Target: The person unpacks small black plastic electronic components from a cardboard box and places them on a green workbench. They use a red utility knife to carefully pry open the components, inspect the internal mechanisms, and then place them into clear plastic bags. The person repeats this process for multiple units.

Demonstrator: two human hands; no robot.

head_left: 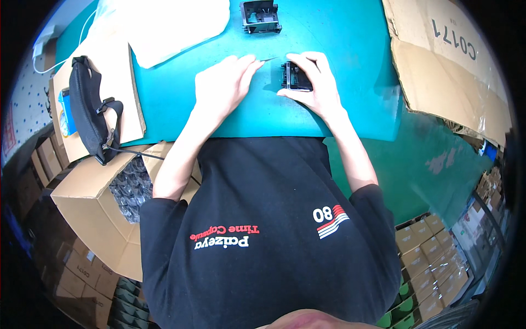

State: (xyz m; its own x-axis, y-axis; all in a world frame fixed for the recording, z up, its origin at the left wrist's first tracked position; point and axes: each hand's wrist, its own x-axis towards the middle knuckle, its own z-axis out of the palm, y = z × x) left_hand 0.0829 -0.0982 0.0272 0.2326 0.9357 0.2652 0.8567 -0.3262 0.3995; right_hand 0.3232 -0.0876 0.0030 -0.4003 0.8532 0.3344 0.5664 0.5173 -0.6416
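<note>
My right hand [323, 88] is closed round a black plastic housing [296, 78], with the thumb on its near side and the fingers on its far side. The housing looks hollow, with small prongs on its left edge. To its left, my left hand [223, 85] pinches a thin, dark, pointed tool [268, 58]. The tool's tip points right toward the housing, apart from it; most of the tool is hidden in my fingers, so its kind is unclear. A second open-sided black housing [260, 19] sits on the green table mat [350, 33], farther back.
A white plastic bag [170, 27] lies at the back left. Left of the mat, a black strap pouch [90, 109] rests on cardboard. An open carton [82, 192] below holds clear-wrapped dark parts. A large cardboard flap [449, 60] borders the right; stacked boxes [430, 247] stand lower right.
</note>
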